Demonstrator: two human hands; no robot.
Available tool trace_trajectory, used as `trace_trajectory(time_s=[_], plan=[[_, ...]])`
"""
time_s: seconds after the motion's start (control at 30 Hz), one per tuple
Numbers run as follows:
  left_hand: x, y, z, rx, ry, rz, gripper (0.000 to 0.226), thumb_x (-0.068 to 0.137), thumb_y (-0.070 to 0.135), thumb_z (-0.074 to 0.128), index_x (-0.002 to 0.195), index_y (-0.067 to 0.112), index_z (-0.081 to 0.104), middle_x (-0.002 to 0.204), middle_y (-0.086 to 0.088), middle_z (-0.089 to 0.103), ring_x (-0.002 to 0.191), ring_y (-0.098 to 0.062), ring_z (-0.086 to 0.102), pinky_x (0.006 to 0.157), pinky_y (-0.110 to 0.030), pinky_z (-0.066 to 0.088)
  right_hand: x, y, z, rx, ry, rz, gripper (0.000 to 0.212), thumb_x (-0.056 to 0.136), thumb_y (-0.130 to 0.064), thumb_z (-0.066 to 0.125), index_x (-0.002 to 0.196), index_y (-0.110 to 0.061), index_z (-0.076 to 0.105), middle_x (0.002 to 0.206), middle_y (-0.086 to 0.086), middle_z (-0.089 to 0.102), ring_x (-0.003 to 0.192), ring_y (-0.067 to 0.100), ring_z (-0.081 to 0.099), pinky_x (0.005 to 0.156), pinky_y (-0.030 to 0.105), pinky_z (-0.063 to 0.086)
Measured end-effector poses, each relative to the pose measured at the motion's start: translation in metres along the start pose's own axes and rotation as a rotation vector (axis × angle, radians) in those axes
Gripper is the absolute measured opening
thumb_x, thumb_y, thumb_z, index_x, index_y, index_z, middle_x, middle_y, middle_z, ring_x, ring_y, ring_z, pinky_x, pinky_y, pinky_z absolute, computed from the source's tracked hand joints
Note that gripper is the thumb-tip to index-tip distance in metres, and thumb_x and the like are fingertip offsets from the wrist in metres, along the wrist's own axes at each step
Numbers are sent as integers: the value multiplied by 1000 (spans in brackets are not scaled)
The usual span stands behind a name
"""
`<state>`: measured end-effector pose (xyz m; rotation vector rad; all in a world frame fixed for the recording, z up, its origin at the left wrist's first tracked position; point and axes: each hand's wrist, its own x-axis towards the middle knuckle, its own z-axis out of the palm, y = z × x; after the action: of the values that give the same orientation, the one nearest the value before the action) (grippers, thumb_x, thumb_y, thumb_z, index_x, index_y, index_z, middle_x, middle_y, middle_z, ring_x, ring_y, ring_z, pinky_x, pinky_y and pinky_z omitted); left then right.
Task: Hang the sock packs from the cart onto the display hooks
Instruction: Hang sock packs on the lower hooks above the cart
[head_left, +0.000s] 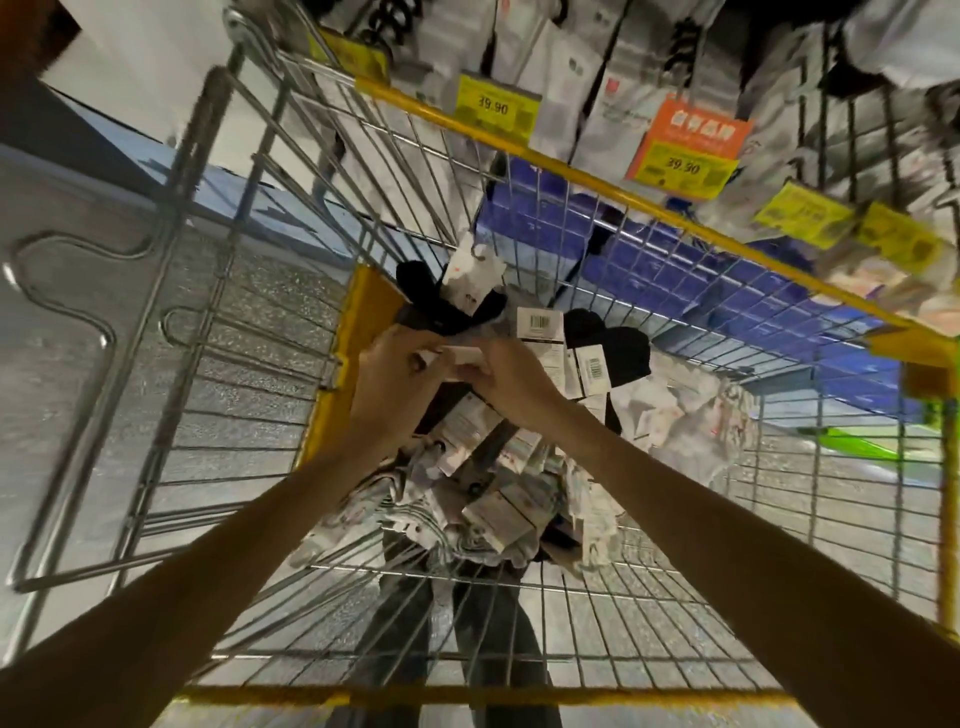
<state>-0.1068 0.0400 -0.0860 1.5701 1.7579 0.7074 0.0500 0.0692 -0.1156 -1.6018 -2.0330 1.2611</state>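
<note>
The hands are working close together inside the silver wire cart (571, 176) with yellow trim. The left hand (400, 364) and the right hand (511, 374) are each pinching an end of a white-banded sock pack (465, 357), holding it above the heap of mixed sock packs (493, 499) lying on the cart floor. A black pack with a white hook card (470, 283) is standing just beyond the fingers. Past the far rim, more packs are hanging on the display (613, 98) behind yellow price tags (496, 106) and an orange tag (691, 137).
</note>
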Motion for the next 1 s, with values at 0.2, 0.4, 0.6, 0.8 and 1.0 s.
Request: trace_trajectory(time_s=[0.2,0.4,0.6,0.8,1.0], plan=[[-7,44,-9,-674,-219,-297,66,86,40,70,143,21,42,110,8,70,98,-4,69,75,-22,58,-51,-31,-34,717,-4,195,26,86,-4,70,111,0,67,104,17,72,95,26,70,78,36,56],[-21,36,-19,-774,-815,-727,41,79,26,75,117,12,67,111,-10,73,99,-25,71,85,-37,56,-47,-29,-36,921,58,434,16,94,-25,64,105,-16,70,103,6,75,95,21,72,80,35,60],[-31,-8,-5,-792,-393,-818,33,82,12,73,114,14,65,101,-3,75,100,-23,70,68,-28,59,-38,15,-2,314,244,488,34,98,-33,55,122,-9,57,108,10,63,102,26,62,83,35,49],[-35,-21,3,-735,-224,-687,64,88,-4,66,136,29,37,128,1,56,119,-17,54,74,-17,50,-21,64,23,-168,135,622,104,73,-54,75,150,-21,14,147,21,25,132,45,25,105,54,29],[-34,-24,13,-691,-181,-524,105,85,-15,61,153,42,3,124,19,42,123,-12,41,64,-14,55,-4,60,29,-330,81,632,103,82,-39,73,154,-23,1,151,29,12,138,49,15,105,60,30]])
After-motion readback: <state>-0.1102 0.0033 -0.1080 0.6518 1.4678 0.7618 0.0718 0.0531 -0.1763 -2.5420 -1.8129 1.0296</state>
